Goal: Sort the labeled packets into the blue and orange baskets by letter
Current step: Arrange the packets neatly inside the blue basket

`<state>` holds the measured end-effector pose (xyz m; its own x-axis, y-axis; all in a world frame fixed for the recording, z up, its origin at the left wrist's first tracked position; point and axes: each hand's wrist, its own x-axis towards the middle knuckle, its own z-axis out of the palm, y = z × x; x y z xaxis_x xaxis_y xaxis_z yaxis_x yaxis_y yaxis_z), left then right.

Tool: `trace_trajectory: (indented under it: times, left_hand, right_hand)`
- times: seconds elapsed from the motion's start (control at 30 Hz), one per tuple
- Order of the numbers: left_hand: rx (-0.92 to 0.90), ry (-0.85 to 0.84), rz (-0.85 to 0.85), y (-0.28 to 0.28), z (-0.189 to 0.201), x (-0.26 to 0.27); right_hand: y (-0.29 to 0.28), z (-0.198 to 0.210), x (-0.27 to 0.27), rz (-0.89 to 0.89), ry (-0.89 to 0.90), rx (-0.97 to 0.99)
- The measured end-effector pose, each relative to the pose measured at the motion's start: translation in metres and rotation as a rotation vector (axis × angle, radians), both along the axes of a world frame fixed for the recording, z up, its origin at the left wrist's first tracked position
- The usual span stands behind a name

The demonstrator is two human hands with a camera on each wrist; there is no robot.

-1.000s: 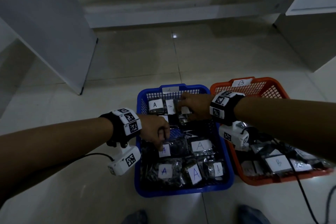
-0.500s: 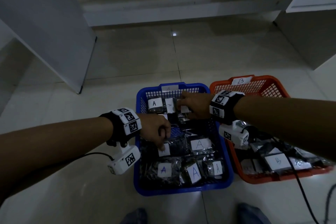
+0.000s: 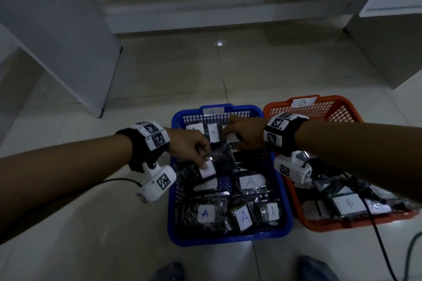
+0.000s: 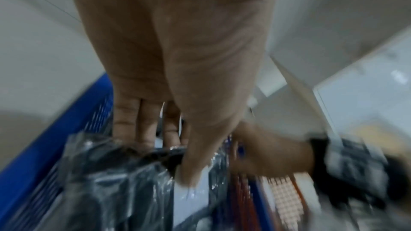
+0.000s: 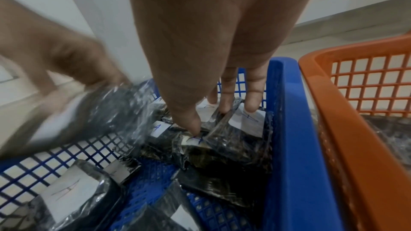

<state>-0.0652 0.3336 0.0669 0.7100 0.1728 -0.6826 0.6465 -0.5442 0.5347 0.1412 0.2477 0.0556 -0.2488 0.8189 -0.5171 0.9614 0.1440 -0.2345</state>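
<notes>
The blue basket [image 3: 228, 238], tagged A, holds several dark plastic packets with white A labels [image 3: 250, 182]. To its right, the orange basket [image 3: 338, 99], tagged B, holds packets labelled B [image 3: 348, 203]. My left hand [image 3: 201, 159] pinches a dark packet [image 3: 209, 170] by its label, lifted over the blue basket's left middle; the blurred left wrist view shows my thumb and fingers [image 4: 166, 155] on that packet [image 4: 124, 182]. My right hand [image 3: 230, 134] is at the blue basket's far end. There its thumb and fingers [image 5: 213, 120] pinch an A packet [image 5: 222, 140].
Both baskets stand side by side on a pale tiled floor [image 3: 91, 223]. A white panel [image 3: 68, 52] slants at the left, a white cabinet [image 3: 392, 41] stands at the right and a step [image 3: 217, 11] crosses the back. A black cable [image 3: 376, 242] trails right of the orange basket.
My left hand has lifted its packet up and slightly farther away, uncovering another label beneath. My right hand has stayed at the far end of the blue basket.
</notes>
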Motion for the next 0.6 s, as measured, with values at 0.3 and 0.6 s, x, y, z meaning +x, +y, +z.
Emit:
trace_trajectory:
  times: [0.3,0.6]
  left_hand:
    - [0.074,-0.063,0.396,0.038,0.008,-0.010]
    - [0.084,-0.025,0.302,0.034,0.018,-0.012]
  right_hand:
    - [-0.001,-0.004,0.001,-0.028,0.014,0.022]
    - [0.000,-0.002,0.001,-0.040,0.041,0.018]
